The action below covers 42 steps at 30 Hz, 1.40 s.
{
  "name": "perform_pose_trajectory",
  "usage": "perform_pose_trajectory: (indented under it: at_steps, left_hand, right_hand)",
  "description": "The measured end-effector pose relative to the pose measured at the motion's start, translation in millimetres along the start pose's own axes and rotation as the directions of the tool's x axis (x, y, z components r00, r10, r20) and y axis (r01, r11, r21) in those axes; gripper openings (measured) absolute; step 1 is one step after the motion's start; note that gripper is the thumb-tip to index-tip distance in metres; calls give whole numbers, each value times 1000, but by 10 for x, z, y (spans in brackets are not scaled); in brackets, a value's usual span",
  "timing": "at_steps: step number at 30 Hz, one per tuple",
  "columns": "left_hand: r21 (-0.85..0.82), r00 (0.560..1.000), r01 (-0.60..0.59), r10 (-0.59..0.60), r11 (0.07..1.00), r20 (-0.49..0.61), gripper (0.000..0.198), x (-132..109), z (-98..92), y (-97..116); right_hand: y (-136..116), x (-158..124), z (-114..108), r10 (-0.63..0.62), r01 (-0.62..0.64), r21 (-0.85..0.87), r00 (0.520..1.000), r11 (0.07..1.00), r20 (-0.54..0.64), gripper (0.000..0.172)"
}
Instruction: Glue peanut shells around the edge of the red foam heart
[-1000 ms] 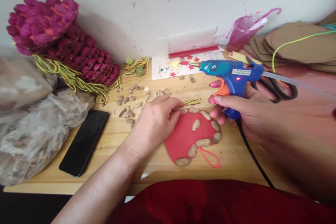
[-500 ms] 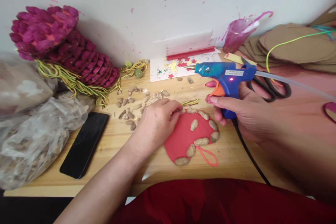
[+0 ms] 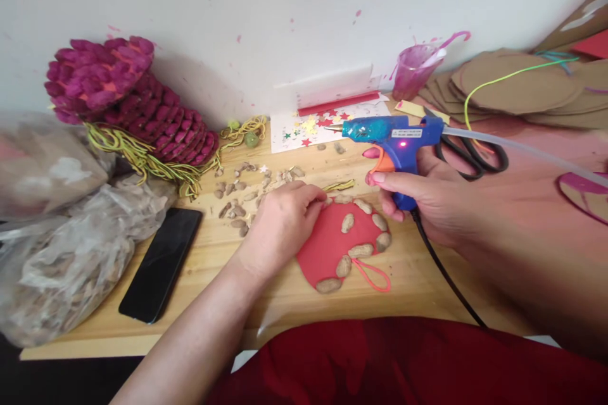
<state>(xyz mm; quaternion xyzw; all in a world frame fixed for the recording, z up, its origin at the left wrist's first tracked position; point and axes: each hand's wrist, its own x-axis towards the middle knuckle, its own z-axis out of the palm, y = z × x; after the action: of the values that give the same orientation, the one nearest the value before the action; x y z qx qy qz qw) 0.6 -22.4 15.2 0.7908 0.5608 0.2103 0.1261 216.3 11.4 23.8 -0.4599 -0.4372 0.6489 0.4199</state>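
My right hand (image 3: 422, 193) is wrapped round the handle of a blue hot glue gun (image 3: 380, 133) with an orange trigger. Its metal nozzle points left, above the table, and a clear glue stick runs out of its back. A red heart-shaped piece (image 3: 323, 240) lies flat below it, with several peanuts (image 3: 360, 250) along its edge and one peanut (image 3: 348, 223) further in. An orange cord loop (image 3: 375, 276) sticks out of its near edge. At the heart's far left edge, my left hand (image 3: 289, 212) has its fingertips closed on a peanut, mostly hidden by the fingers.
Loose peanuts (image 3: 232, 210) lie left of the heart. A black phone (image 3: 161, 266) and plastic bags (image 3: 71, 266) are further left, near purple stacked decorations (image 3: 104, 76). Black scissors (image 3: 475, 155), a stained cup (image 3: 413, 69) and cardboard pieces (image 3: 517, 82) stand right. Star stickers (image 3: 311, 125) lie behind.
The whole view has shifted slightly, with the wall-side things sitting lower. Both hands keep the same hold, and the glue gun still points left.
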Motion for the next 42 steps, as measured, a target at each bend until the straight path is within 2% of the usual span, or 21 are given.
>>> perform_pose_trajectory:
  at_steps: [6,11,15,19,24,26,28,29,30,32,34,36,39,42]
  left_hand:
    - [62,1000,-11,9,998,27,15,1,-5,-10]
    - [101,996,-90,88,991,27,17,-22,7,-49]
    - [100,989,-145,147,984,-10,23,3,25,-120]
    - [107,989,-148,146,983,23,24,35,17,-146]
    - [71,996,-83,79,994,49,21,41,-20,-87]
    - [-22,998,-16,18,1000,52,18,50,-37,-73]
    - [-211,995,103,-98,972,36,13,64,-64,-72]
    - [-352,984,177,-178,919,31,12,72,-81,-76]
    - [-507,965,248,-256,826,55,11,82,-100,-81]
    - [-765,921,337,-362,549,146,20,105,-141,-94]
    - [-901,888,355,-391,249,241,30,127,-178,-105]
    - [-938,871,344,-384,29,308,35,144,-203,-112]
    - [-932,863,334,-352,-140,362,33,154,-215,-116]
    - [-923,871,324,-316,-208,377,30,151,-213,-120]
  right_hand:
    - [1,3,-19,1,-5,72,998,997,59,17]
    - [14,0,8,-6,-9,131,993,991,115,22]
    - [-12,8,5,32,-46,114,991,992,128,25]
    - [-82,-7,-11,41,-51,83,992,995,123,29]
    - [-115,-54,-7,3,-5,28,998,1000,63,33]
    - [-109,-64,0,-15,14,10,998,1000,57,36]
    - [-112,-80,8,-40,41,-16,998,999,46,38]
    - [-120,-92,12,-43,45,-37,998,998,48,38]
    - [-131,-107,14,-57,60,-60,997,996,53,38]
    - [-158,-143,12,-87,93,-95,994,991,61,39]
    - [-178,-179,4,-138,151,-154,986,976,92,39]
    - [-183,-211,-7,-190,211,-211,975,955,117,37]
    - [-171,-248,-14,-327,364,-344,931,866,161,30]
    - [-168,-270,-8,-477,526,-483,848,700,232,32]
